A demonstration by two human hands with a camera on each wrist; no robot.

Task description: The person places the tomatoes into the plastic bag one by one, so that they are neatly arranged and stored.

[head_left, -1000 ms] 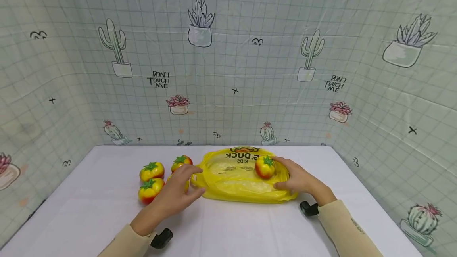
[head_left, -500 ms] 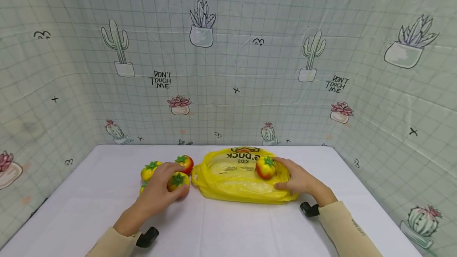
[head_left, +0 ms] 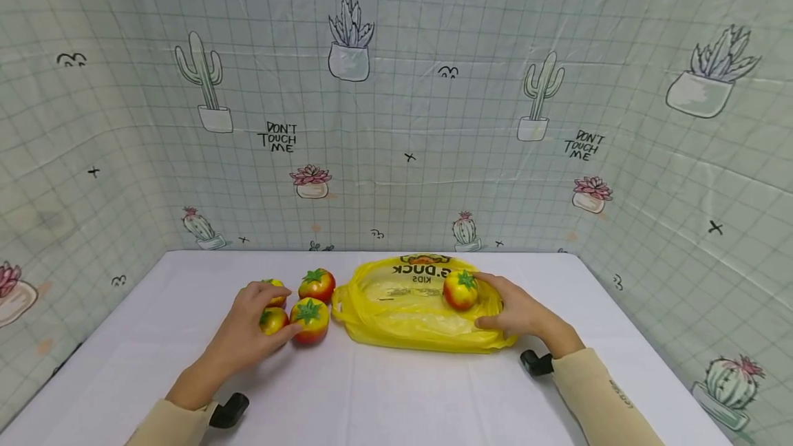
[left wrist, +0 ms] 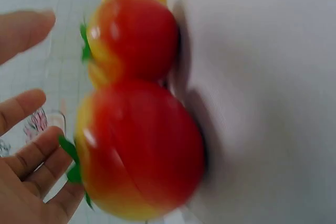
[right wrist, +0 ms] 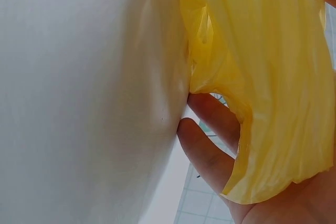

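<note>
My left hand [head_left: 248, 329] hovers with spread fingers around the left side of the front-left tomato [head_left: 272, 321], partly hiding it. In the left wrist view, fingers [left wrist: 34, 153] are near this red-and-yellow tomato [left wrist: 139, 150]; contact cannot be told. Beside it sit a front-right tomato [head_left: 309, 321], a back-right tomato [head_left: 316, 285] and a partly covered back-left tomato [head_left: 275, 292]. Another tomato [head_left: 460, 291] lies on the yellow plastic bag [head_left: 396, 315]. My right hand [head_left: 517, 308] rests at the bag's right end beside that tomato, its extended fingers [right wrist: 207, 153] partly behind the plastic.
A white cloth covers the table [head_left: 396, 398]. Behind and at both sides hangs a fabric backdrop [head_left: 396, 109] printed with cacti and pots. Black wrist-worn devices show below the left hand [head_left: 229, 410] and the right sleeve [head_left: 604, 398].
My left hand has moved leftward, past the front-right tomato to the front-left one, uncovering the former. The right hand, the bag and the tomato on it have stayed in place.
</note>
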